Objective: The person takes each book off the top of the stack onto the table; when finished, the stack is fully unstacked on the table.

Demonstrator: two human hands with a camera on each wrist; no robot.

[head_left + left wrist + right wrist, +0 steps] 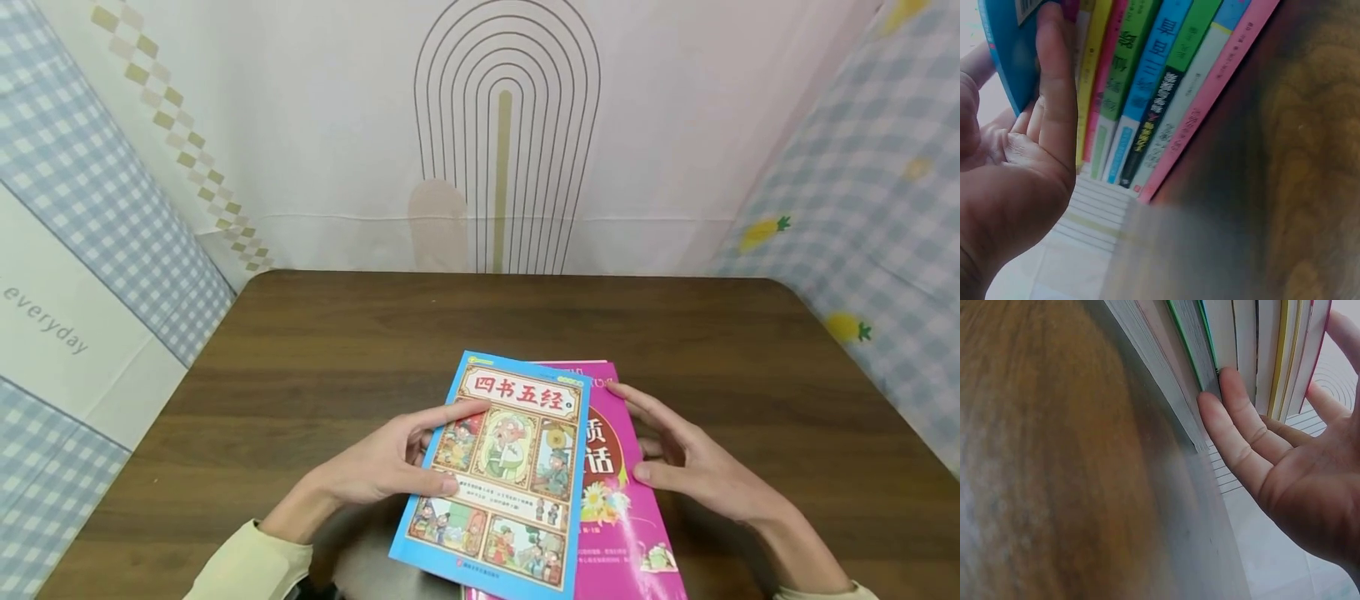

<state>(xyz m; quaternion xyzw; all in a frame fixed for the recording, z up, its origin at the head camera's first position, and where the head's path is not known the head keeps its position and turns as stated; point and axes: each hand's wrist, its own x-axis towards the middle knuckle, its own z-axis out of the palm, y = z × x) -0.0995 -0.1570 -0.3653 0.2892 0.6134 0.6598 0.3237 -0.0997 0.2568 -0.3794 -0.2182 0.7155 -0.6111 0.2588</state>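
Observation:
A blue-bordered comic-style book [501,475] lies tilted across the top of a book stack, overlapping a magenta book [626,500]. My left hand [382,458] holds the blue book by its left edge, thumb and index finger over the cover. In the left wrist view, other fingers of the left hand [1035,150] reach under the blue book [1013,56]. My right hand [697,467] rests at the stack's right side, thumb and index finger at the magenta cover's edge. Seen from the right wrist, two fairly straight fingers [1235,434] touch the page edges.
Beneath the magenta book are several stacked books with colored spines [1147,87] facing left and page edges [1241,350] facing right. They sit on a dark wooden table [300,333] near its front. A printed cloth [337,125] hangs behind, with checked cloth [885,250] at the sides.

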